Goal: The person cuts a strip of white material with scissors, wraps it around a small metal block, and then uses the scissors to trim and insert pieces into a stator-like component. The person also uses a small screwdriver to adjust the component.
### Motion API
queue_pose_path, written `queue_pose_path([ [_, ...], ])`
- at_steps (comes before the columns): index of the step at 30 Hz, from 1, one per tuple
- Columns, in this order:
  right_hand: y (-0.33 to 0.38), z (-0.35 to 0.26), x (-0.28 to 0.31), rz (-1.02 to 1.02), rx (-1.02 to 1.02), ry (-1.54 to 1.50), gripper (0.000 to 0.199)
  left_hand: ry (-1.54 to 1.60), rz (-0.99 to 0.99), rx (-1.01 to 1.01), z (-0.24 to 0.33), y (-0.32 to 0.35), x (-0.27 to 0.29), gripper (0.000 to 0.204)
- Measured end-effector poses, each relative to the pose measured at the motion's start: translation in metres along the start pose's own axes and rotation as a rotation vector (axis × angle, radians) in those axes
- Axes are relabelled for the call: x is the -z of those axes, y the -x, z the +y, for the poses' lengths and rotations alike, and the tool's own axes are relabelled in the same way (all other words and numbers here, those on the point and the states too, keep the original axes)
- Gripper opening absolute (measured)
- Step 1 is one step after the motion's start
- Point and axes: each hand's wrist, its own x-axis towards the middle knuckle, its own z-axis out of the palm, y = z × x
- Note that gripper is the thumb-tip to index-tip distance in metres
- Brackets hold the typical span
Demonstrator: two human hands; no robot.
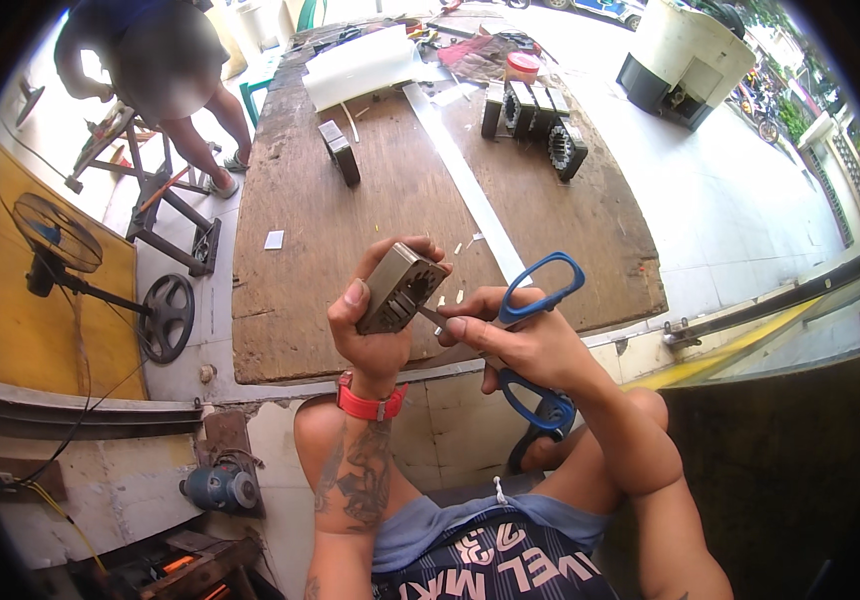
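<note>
Raised over the near edge of the table, my left hand [375, 340] grips a grey laminated stator core [395, 290], tilted so its slotted opening faces right. My right hand [530, 340] is closed round a pair of blue-handled scissors [540, 303], with one handle loop above the hand and the other below. The scissor blades point left at the core's opening; whether their tips touch it is hard to make out. Small pale insulation scraps [459, 297] lie on the wood just beyond my hands.
The wooden table [340, 225] bears a long white strip [460, 180], a lone stator core [339, 152], several more cores [530, 108] and a white sheet [362, 68]. A pedestal fan [58, 232] stands left. Another person [170, 60] works at the far left.
</note>
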Motion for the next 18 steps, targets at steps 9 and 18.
queue_pose_path([
  [9, -0.013, 0.015, 0.011, -0.035, -0.178, -0.205, 0.042, 0.146, 0.006, -0.026, -0.005, -0.001, 0.004, 0.077],
  [18, -0.009, 0.007, 0.004, 0.003, -0.039, -0.117, 0.044, 0.513, 0.298, 0.047, 0.0, -0.006, -0.005, 0.073],
])
